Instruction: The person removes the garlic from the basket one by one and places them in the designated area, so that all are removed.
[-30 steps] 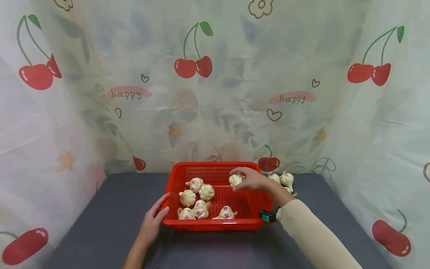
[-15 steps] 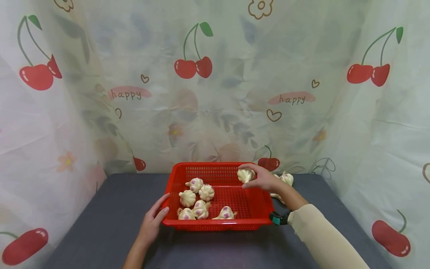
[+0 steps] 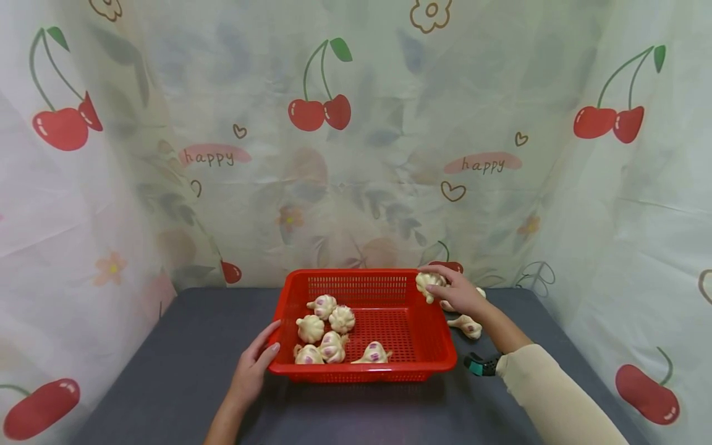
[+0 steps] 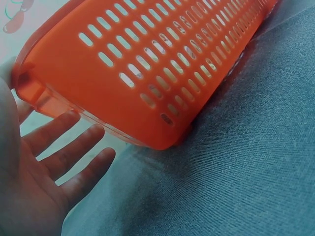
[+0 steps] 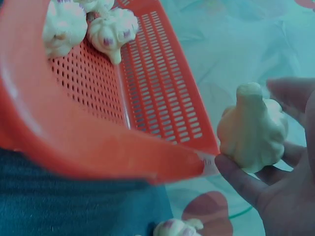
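My right hand [image 3: 458, 293] grips a garlic bulb [image 3: 430, 284] above the far right corner of the red plastic basket [image 3: 364, 367]. In the right wrist view, the fingers and thumb hold this bulb [image 5: 253, 130] just outside the basket rim [image 5: 123, 152], its stem end up. My left hand [image 3: 248, 368] touches the basket's near left corner. The left wrist view has that hand [image 4: 54, 167] with several fingers straight and spread beside the perforated wall [image 4: 113, 88]. Several garlic bulbs [image 3: 332, 346] lie inside the basket, mostly on its left side.
To the right of the basket, a garlic bulb [image 3: 467, 326] lies on the dark grey table [image 3: 183, 358]; others there are partly hidden by my right hand. A cherry-printed curtain [image 3: 378, 204] closes off the back and both sides.
My right hand has carried the garlic bulb rightward, from over the basket's middle to its far right corner. The left hand and basket have stayed in place.
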Demonstrator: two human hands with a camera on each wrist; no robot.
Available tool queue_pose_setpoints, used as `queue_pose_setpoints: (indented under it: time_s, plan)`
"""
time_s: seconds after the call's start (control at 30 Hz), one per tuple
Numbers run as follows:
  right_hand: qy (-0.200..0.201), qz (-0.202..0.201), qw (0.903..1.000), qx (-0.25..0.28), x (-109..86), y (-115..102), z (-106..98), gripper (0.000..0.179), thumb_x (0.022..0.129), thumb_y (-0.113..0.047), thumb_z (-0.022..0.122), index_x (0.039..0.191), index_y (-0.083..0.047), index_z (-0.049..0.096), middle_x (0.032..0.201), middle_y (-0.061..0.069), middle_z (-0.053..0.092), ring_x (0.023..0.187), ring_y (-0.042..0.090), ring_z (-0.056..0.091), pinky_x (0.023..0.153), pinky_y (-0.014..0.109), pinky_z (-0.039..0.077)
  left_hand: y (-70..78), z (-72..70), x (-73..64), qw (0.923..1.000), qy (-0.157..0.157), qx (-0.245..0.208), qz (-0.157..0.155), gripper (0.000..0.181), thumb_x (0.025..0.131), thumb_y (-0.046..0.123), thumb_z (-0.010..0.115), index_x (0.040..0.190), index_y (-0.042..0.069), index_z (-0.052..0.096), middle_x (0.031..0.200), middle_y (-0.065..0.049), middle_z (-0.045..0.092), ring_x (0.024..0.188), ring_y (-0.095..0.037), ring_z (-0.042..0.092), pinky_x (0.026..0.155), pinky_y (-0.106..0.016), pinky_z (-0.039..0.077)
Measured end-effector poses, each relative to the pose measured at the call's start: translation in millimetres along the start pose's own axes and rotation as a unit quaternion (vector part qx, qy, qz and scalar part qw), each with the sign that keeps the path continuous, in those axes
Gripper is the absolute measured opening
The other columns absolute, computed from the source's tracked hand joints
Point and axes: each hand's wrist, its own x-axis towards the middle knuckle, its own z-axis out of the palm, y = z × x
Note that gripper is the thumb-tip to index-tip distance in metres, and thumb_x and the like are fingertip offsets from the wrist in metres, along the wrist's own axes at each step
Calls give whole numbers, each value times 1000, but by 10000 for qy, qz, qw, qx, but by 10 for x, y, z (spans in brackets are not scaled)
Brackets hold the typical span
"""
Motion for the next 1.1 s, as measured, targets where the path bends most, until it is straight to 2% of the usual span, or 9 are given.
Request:
queue_pose_setpoints:
  time_s: [0.13,0.23,0.3,0.53,0.63,0.73,0.87,0.97,1.1]
  plan:
    - [225,88,9997,-24,-43,88,-56,41,97,-15,60,137,-7,54,144,19,44,110,41,48,77,45,41,-11,2,-1,10000,-9,4,1,45,101,16,51,146,12,45,147,-18,42,122,-36,50,88,-20,45]
    - [419,69,9990,-145,-78,161,-85,41,96,-14,61,135,-7,55,141,19,47,112,41,49,81,48,43,-24,7,1,10000,-26,18,28,46,101,16,51,146,11,44,147,-19,42,123,-36,50,88,-19,45]
    - [583,110,9980,-224,-107,202,-101,41,96,-15,62,135,-7,56,141,18,48,122,38,45,87,49,42,-25,8,-1,10000,-10,-10,18,45,101,16,52,145,11,45,147,-18,42,123,-36,50,88,-19,45]
    - [1161,514,9918,-126,-233,350,-187,46,94,-23,66,138,-11,55,142,21,46,99,41,58,68,39,48,-1,5,1,10000,-13,-46,-43,45,101,17,52,145,13,45,147,-17,42,124,-36,49,90,-24,47]
    - [1356,556,9889,-238,-291,409,-227,48,95,-25,65,139,-11,54,147,21,40,117,43,51,76,42,48,10,4,7,10000,-22,-30,-64,45,101,18,52,145,13,45,147,-17,41,124,-36,49,92,-31,48]
    - [1608,647,9839,-439,-338,470,-257,46,95,-25,65,138,-11,55,147,19,42,99,42,55,66,41,45,19,3,7,9999,-26,-32,-105,45,101,18,52,146,14,45,148,-16,41,125,-36,48,93,-33,48]
    - [1863,852,9774,-524,-387,565,-301,44,96,-23,62,138,-11,55,145,20,42,60,22,54,50,32,41,21,4,5,9999,-32,-53,-112,46,101,18,52,146,13,45,148,-17,40,125,-36,48,91,-28,47]
    - [2008,943,9734,-566,-422,637,-335,42,97,-17,57,139,-11,54,143,21,44,52,13,48,47,30,40,16,4,3,9999,-35,-58,-97,46,101,19,52,146,13,45,148,-17,40,124,-36,48,90,-25,47]
    - [2156,939,9691,-741,-479,731,-363,43,96,-11,54,139,-10,53,142,21,45,55,21,51,47,33,40,8,3,-1,9999,-34,-30,-97,46,101,19,52,146,13,44,148,-17,40,124,-36,48,89,-22,46]
